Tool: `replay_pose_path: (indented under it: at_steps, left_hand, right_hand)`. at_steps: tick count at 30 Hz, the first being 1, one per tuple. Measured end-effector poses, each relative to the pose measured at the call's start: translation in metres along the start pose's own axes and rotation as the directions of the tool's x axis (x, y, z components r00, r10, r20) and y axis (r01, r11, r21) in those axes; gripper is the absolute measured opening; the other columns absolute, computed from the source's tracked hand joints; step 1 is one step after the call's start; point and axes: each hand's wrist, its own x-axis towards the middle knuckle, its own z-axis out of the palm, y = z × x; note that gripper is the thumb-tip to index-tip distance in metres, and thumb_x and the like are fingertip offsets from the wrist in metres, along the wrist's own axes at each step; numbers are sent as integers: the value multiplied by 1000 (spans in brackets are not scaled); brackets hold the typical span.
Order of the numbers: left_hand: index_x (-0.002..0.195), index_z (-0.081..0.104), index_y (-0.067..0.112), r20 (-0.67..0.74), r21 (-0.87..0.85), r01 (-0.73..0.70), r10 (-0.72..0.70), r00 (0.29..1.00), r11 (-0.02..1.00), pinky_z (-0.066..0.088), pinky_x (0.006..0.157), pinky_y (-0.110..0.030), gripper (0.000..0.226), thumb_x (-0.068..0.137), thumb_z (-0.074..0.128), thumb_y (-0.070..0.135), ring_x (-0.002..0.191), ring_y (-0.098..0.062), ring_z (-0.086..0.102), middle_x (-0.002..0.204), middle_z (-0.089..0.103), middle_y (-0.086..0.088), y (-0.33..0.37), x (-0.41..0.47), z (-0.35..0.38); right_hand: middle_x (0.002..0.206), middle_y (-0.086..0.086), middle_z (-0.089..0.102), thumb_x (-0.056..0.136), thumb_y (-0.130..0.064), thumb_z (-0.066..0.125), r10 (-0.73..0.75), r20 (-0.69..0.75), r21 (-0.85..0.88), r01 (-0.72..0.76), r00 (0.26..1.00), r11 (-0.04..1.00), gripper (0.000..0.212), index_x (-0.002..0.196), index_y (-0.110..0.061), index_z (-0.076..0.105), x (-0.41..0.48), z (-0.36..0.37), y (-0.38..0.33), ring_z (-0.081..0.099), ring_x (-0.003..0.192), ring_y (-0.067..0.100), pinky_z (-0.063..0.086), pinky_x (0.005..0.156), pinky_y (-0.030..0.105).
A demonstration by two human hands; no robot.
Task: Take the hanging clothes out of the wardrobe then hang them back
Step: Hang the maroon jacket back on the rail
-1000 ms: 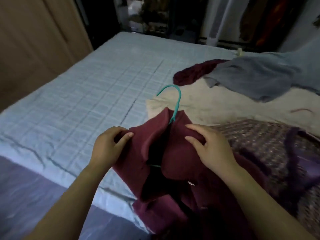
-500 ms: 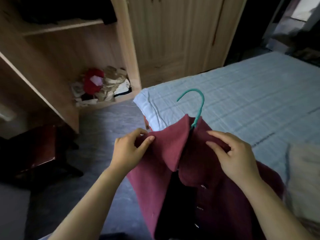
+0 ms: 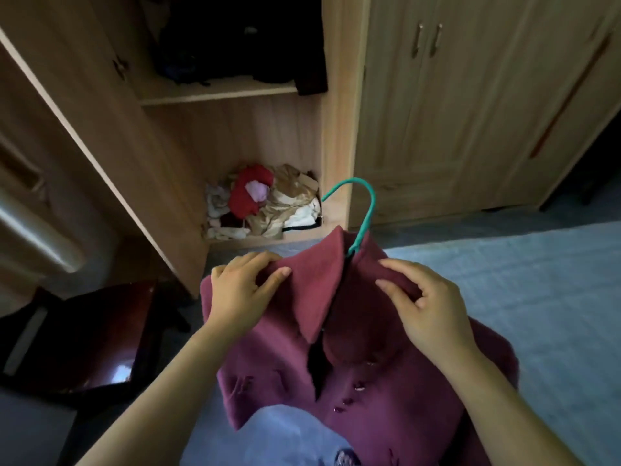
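Held before open wardrobe (image 3: 336, 129): maroon coat (image 3: 386, 391) on green hanger (image 3: 368, 210), pinched at collar (image 3: 312, 297) by fingers of left hand (image 3: 240, 294) and right hand (image 3: 433, 311).

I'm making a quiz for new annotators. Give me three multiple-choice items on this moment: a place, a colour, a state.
1. Where does the pile of crumpled clothes lie? A on the bed; B inside the wardrobe; C on the chair.
2. What colour is the hanger's hook? A teal; B white; C black.
3. What do the left hand and right hand do? A hang idle; B pinch the coat by its collar; C grip the hook.
Answers: B, the pile sits low inside the open wardrobe; A, the hook above the collar is teal; B, each hand pinches a collar flap.
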Motion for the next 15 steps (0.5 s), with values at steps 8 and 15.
replay_pose_path:
  at_steps: [8, 15]
  left_hand:
    - [72, 46, 41, -216, -35, 161, -165, 962, 986, 26, 79, -34, 29, 76, 32, 66, 83, -12, 51, 71, 52, 18, -101, 196, -16]
    - [80, 58, 32, -350, -93, 143, -167, 922, 985, 18, 80, -29, 35, 79, 38, 62, 82, -8, 51, 70, 55, 18, -199, 400, -47]
  right_hand:
    - [105, -9, 68, 80, -30, 71, -240, 91, -24, 243, 966, 970, 34, 114, -27, 66, 237, 106, -9, 62, 94, 8, 45, 81, 20]
    - [112, -12, 60, 87, -21, 62, -397, 122, -10, 401, 910, 916, 38, 124, -28, 58, 447, 191, -39, 54, 103, -1, 35, 88, 4]
